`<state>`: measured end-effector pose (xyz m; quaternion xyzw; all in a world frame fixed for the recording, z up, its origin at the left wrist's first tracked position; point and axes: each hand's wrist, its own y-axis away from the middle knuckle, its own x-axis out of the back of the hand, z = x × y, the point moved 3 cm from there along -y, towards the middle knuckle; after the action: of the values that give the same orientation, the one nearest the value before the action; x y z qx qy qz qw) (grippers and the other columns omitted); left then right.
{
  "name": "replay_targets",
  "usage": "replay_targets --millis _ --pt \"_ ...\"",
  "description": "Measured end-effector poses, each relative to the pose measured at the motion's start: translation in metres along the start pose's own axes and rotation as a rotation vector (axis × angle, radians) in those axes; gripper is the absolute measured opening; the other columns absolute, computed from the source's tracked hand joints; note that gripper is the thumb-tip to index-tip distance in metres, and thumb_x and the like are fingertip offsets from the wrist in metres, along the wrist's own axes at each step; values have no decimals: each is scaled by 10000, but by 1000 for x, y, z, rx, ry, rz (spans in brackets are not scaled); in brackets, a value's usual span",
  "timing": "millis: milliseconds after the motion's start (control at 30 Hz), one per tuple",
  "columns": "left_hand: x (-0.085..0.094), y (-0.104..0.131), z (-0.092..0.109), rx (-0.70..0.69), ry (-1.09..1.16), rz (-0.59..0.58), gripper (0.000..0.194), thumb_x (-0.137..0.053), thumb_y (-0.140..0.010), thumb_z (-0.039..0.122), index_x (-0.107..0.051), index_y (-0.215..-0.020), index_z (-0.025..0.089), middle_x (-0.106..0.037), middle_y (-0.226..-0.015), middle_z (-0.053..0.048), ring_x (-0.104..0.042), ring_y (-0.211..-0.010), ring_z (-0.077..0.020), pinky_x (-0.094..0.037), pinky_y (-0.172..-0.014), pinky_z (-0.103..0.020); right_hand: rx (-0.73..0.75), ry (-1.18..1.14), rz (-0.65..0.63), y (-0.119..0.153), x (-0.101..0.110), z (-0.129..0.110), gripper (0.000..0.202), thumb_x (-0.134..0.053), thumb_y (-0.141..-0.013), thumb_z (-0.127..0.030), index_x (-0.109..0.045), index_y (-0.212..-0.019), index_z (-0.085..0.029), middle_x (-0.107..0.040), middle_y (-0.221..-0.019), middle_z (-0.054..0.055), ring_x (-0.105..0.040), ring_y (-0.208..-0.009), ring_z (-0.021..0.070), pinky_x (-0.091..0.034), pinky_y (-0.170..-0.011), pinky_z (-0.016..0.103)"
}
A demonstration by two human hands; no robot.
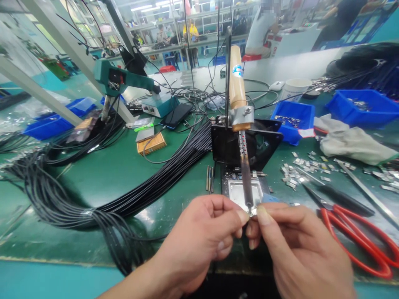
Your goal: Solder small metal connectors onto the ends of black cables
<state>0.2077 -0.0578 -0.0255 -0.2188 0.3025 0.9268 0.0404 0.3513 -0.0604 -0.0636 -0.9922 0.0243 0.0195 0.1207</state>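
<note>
A soldering iron with a wooden handle (237,85) is clamped upright, its tip pointing down over a metal tray (233,192). Just under the tip, my left hand (207,232) is closed in a pinch, with a small silvery piece at its fingertips. My right hand (301,245) pinches a small metal connector (253,211) from the other side, and the fingertips of both hands nearly meet. What exactly the left fingers grip is hidden. A thick bundle of black cables (162,182) curves across the green table (165,216) to the left.
Red-handled scissors (358,241) lie beside my right hand. Loose connectors (291,176), a blue bin (293,118) and a white glove (352,143) are at the right. Behind the iron stands a black fan frame (224,145). A green heat tool (121,79) stands back left. People sit farther off.
</note>
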Motion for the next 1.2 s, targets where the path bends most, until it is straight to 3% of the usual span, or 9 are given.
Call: replay_targets --millis 300,1200 --pt "-2 0 0 -2 -6 4 185 -692 -873 152 -609 -711 121 -559 -577 30 -258 -413 -2 -143 -410 -177 -7 -6 -13 2 1 2 93 -673 -945 -167 -639 -908 -245 -715 -819 5 -708 -605 123 -625 -564 206" --pt "-3 -1 0 -15 -8 -15 207 -745 -849 199 -609 -711 126 -552 -558 41 -251 -411 -4 -134 -406 -184 -13 -4 9 0 0 1 86 -674 -950 -180 -647 -909 -250 -709 -851 5 -706 -633 108 -621 -586 185"
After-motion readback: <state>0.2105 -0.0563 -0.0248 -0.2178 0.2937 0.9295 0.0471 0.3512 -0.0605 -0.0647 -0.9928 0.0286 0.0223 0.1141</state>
